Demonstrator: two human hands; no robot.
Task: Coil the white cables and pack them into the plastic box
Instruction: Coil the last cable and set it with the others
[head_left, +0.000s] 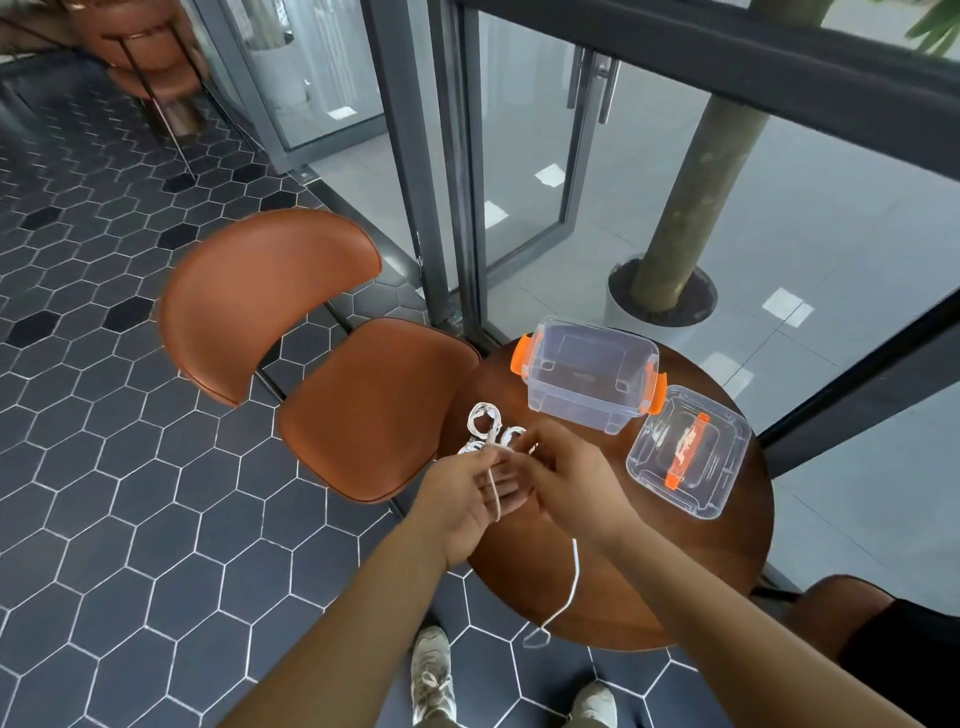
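Note:
Both hands meet over the left edge of a round wooden table (675, 571). My left hand (467, 493) holds a white cable (571, 577) that runs across its fingers. My right hand (561, 478) pinches the same cable just above; its long tail hangs below my right wrist and off the table's front edge. Small coiled white cables (485, 423) lie on the table just beyond my fingers. A clear plastic box (592, 379) with orange latches stands open at the table's back. Its clear lid (688, 460), with an orange handle, lies to the box's right.
A brown leather chair (363, 395) stands against the table's left side. Glass doors with dark frames and a potted tree trunk (691, 208) lie beyond the table. Another brown seat (841, 608) shows at the lower right. My shoes (431, 670) stand on the hexagon-tiled floor.

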